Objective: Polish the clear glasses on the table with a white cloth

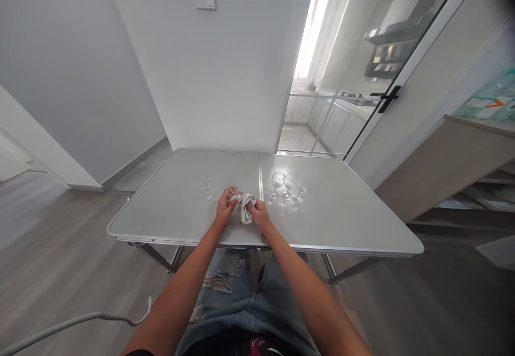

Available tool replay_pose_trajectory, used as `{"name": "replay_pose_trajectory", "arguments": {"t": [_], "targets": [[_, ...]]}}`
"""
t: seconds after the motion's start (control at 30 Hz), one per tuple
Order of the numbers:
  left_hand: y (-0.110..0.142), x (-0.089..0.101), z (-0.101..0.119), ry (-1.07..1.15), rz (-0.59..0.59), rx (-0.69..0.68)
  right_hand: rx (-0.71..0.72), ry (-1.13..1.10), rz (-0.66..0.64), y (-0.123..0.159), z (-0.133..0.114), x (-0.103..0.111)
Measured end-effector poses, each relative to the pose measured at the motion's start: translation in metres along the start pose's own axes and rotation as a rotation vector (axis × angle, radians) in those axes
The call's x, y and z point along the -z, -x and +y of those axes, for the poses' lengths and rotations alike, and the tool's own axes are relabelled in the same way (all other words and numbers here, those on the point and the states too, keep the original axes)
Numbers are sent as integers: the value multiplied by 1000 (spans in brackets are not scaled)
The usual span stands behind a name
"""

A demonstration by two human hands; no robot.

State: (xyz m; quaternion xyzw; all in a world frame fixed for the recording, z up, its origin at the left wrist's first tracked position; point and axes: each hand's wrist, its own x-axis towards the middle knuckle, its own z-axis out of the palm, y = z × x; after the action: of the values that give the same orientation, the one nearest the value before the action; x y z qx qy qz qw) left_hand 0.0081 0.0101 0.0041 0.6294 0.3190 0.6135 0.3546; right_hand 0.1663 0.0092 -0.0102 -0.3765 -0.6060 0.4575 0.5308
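Observation:
My left hand point(227, 204) has its fingers curled round a clear stemmed glass point(236, 197), which is hard to make out against the pale table. A folded whitish cloth point(247, 209) is gripped in my right hand point(260, 215), close against that glass. To the right of my hands, three clear stemmed glasses stand upright in a group: a left one point(277, 180), a middle one point(288, 182) and a right one point(299, 188). Left of my left hand is another faint, clear glass object point(208, 191).
The grey folding table point(338, 222) has a metal rim and a centre seam. Behind it rise a white wall point(225, 77) and a glazed door point(322, 88) with a black handle point(388, 98). On the right, a wooden shelf unit point(450, 163) carries plastic bottles point(488, 104). A pale cable point(92, 317) shows at lower left.

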Motion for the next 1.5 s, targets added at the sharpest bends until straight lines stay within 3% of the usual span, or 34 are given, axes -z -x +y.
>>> {"name": "replay_pose_trajectory", "arguments": {"t": [0.07,0.23,0.37,0.6,0.7,0.83,0.97,1.1,1.23,1.4,1.5], "targets": [[0,0,-2,-14,15,0,-20,-14,19,-1,1,1],[2,-1,-4,39,51,107,87,71,20,3,-5,-2],[3,-2,-4,65,7,156,100,107,59,6,-10,-4],[1,-1,-2,219,-107,123,25,24,-96,3,-2,0],[1,0,-5,170,-69,80,-18,-32,-63,0,2,0],[1,0,-7,126,-5,76,57,29,-65,0,0,0],[2,-3,-6,138,-38,113,98,87,-29,2,-3,1],[2,-4,-6,143,-61,107,79,113,-19,2,-5,2],[3,-4,-5,75,-16,78,38,64,-70,2,-3,2],[4,-4,-1,27,11,63,-26,-27,4,-1,4,2],[5,-4,-1,-5,36,57,-24,-35,-33,-1,2,1]]}}
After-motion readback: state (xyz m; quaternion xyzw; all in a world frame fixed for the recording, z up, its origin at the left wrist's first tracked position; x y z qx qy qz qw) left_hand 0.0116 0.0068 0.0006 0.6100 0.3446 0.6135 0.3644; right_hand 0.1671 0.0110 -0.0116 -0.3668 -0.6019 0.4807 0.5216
